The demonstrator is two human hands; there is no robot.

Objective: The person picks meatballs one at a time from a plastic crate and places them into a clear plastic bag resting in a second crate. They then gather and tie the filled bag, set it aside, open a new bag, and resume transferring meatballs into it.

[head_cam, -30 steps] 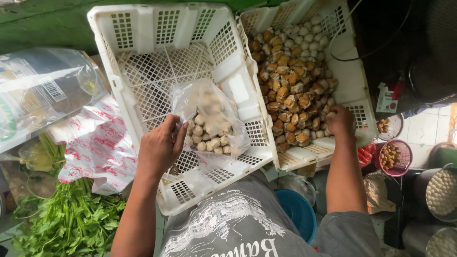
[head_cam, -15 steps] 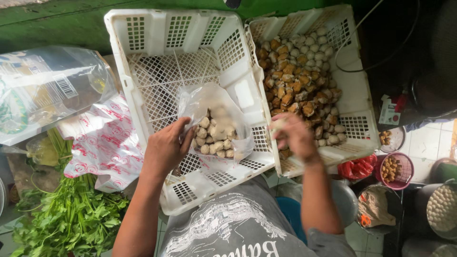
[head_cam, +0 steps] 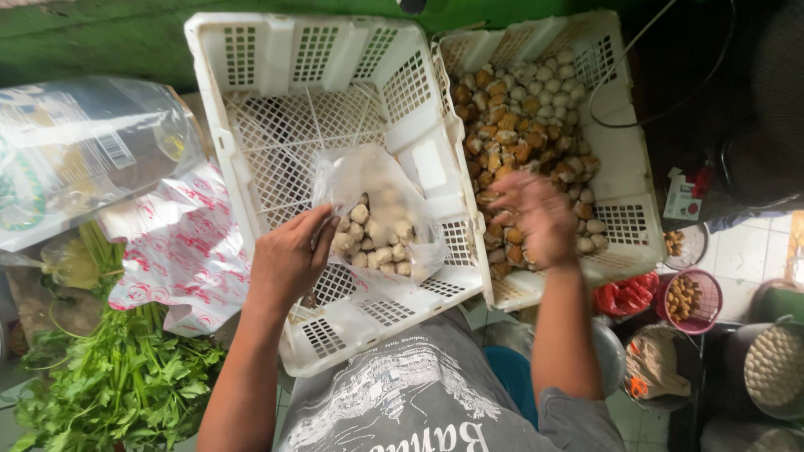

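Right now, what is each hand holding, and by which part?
The left hand grips the clear plastic bag at its open left edge. The right hand is motion-blurred over the crate's pieces; any hold cannot be told.

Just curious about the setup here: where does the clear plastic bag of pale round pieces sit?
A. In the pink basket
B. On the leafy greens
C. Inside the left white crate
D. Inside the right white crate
C: the clear plastic bag, held open by the left hand, lies in the left white crate.

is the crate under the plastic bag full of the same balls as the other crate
No, the left crate holds only the clear plastic bag gripped by the left hand; its mesh floor is otherwise bare.
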